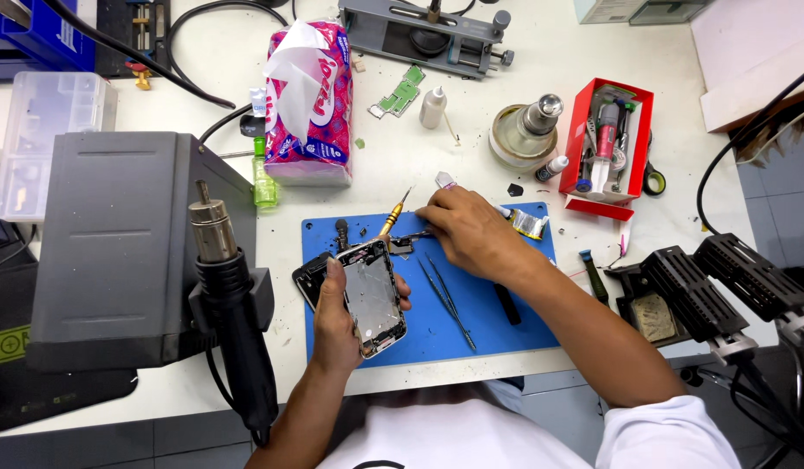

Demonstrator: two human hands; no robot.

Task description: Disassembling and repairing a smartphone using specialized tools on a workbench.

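Blue silicone matting [497, 326] is spread on the white counter [402, 156], and the work is done over it. An opened phone body [372, 297], its bare metal inner frame facing up, is gripped by the left hand [337, 317]: the thumb is laid along its left edge and the fingers [403, 295] are wrapped round its right edge, so the phone is held tilted just above the mat's left half. The right hand [471, 234] is closed with its fingers pinched on a small dark part [411, 238] at the phone's upper end; what exactly is pinched cannot be told. A yellow-handled screwdriver [393, 215] is seen lying just beside that hand, its tip pointing away from the person. A pair of tweezers [445, 300] is laid on the mat to the right of the phone, with a black tool [506, 304] partly hidden under the right forearm. A grey hot-air station [115, 243] with its black nozzle handle [233, 304] is placed at the left. A pink tissue pack [311, 104] is set behind the mat, and a red tray of tools [610, 143] is kept at the right.
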